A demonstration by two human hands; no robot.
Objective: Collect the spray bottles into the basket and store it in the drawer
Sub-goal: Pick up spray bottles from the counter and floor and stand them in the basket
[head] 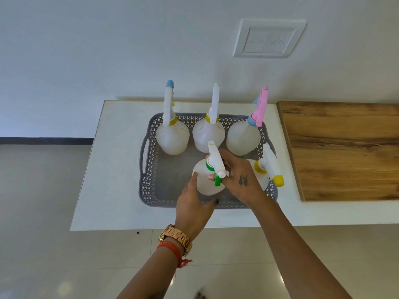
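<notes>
A grey perforated basket [149, 169] sits on the white counter [112, 169]. Three white spray bottles stand along its far side: one with a blue nozzle [172, 137], a plain white one [208, 134] and one with a pink head [243, 137]. A bottle with a yellow nozzle [262, 169] stands at the near right. In the near middle is a bottle with a green collar and trigger [203, 180]. My left hand [194, 206] grips its body from the near side. My right hand [239, 180] holds its neck and trigger.
A wooden board [345, 152] lies on the counter right of the basket. A white switch plate [269, 38] is on the wall behind. Tiled floor lies to the left and in front of the counter. No drawer is in view.
</notes>
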